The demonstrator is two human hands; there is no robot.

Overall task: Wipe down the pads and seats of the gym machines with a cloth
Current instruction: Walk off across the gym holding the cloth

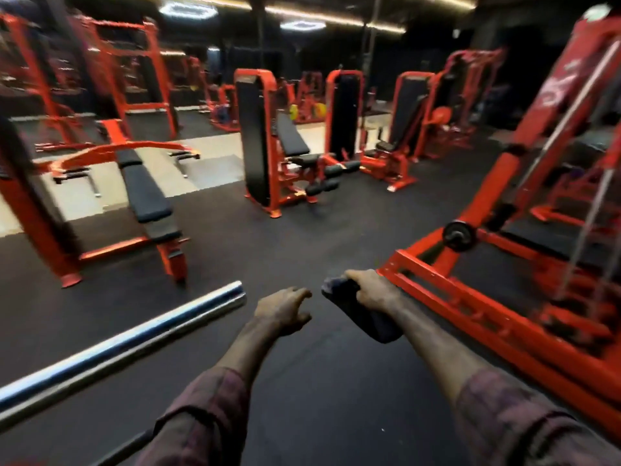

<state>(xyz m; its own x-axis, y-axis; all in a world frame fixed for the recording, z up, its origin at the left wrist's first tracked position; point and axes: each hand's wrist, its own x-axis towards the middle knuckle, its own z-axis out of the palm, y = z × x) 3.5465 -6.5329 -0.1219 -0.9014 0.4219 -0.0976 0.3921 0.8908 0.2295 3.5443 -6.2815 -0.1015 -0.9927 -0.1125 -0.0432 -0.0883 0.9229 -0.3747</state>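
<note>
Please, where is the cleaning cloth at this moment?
In the head view the dark cloth is held in the right hand, low and right of centre, above the black floor, between the empty left hand and the red machine frame.

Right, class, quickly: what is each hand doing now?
Left hand: open, fingers relaxed, holding nothing.
Right hand: gripping the dark cloth.

A dark folded cloth [361,311] (blurred) hangs above the black floor, well apart from the black bench pads [145,190].
</note>
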